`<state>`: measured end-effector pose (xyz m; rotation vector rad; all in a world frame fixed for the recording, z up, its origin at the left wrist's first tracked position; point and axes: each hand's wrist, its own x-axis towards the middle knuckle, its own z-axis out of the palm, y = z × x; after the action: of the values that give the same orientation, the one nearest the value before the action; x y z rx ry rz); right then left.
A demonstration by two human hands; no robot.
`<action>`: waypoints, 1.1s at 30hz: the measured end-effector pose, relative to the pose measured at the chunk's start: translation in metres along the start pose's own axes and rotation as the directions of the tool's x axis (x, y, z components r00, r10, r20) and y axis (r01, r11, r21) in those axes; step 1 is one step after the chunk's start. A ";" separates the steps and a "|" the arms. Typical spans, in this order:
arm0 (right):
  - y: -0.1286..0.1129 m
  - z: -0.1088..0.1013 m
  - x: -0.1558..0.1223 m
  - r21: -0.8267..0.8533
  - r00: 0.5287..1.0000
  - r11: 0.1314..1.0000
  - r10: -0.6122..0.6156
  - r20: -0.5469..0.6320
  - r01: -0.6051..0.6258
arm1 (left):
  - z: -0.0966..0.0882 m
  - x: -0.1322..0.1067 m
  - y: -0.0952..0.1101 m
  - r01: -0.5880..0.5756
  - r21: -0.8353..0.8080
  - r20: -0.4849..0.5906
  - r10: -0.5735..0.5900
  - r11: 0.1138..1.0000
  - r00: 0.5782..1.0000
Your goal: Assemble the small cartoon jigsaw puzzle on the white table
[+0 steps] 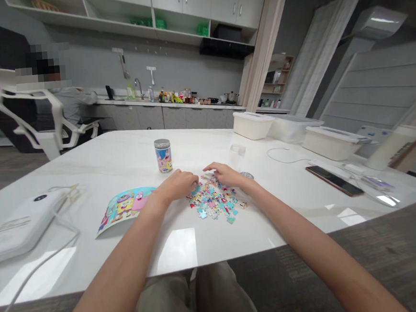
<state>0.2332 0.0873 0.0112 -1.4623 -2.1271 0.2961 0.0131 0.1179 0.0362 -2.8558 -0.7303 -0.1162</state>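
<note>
A heap of small colourful jigsaw pieces [215, 203] lies on the white table [121, 158] in front of me. My left hand [177, 183] rests at the heap's left edge with its fingers curled down onto the pieces; what they pinch is hidden. My right hand [224, 173] lies on the far side of the heap, fingers bent and touching the pieces. A cartoon picture sheet [125, 208] lies flat to the left of the heap. A small round tin [163, 155] with a cartoon label stands upright behind my left hand.
A white device with a cable [22, 223] sits at the left. A dark phone [334, 179] and white lidded boxes [252, 123] are at the right. A clear lid or cup [238, 149] stands behind my right hand. A person sits in a white chair [28, 112] at the back left.
</note>
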 end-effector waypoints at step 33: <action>-0.014 -0.016 -0.004 0.006 0.995 0.996 0.089 0.046 -0.089 | 0.010 0.007 0.008 -0.123 -0.215 -0.076 0.109 0.969 0.991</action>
<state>0.2319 0.0761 0.0292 -1.5624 -2.0977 0.3738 0.0232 0.1168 0.0257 -3.0793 -0.5675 -0.2863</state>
